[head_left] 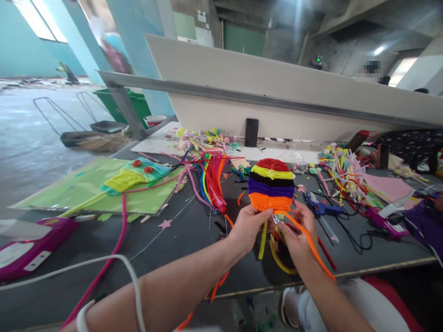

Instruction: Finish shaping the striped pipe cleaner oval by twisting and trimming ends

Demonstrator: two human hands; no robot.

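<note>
A rounded pipe-cleaner piece (272, 182) is held up over the table, with bands of red, yellow, black, purple and orange. My left hand (248, 226) is closed, pinching its lower left edge between thumb and fingers. At the lower right edge, my right hand (300, 230) is closed around the orange strand end. A loose orange pipe cleaner (313, 249) trails down past my right wrist. Something small and shiny (276, 219) shows by my right fingertips; its kind is unclear. Yellow strands (263, 242) hang below the piece, and a yellow loop (285, 267) lies under my hands.
Left of my hands lies a bundle of coloured pipe cleaners (212, 184). A green sheet (79, 198) bears a yellow and teal piece (133, 177). A blue glue gun (321, 207) lies right, near cut scraps (341, 168). A phone (251, 132) leans against the back board (214, 113).
</note>
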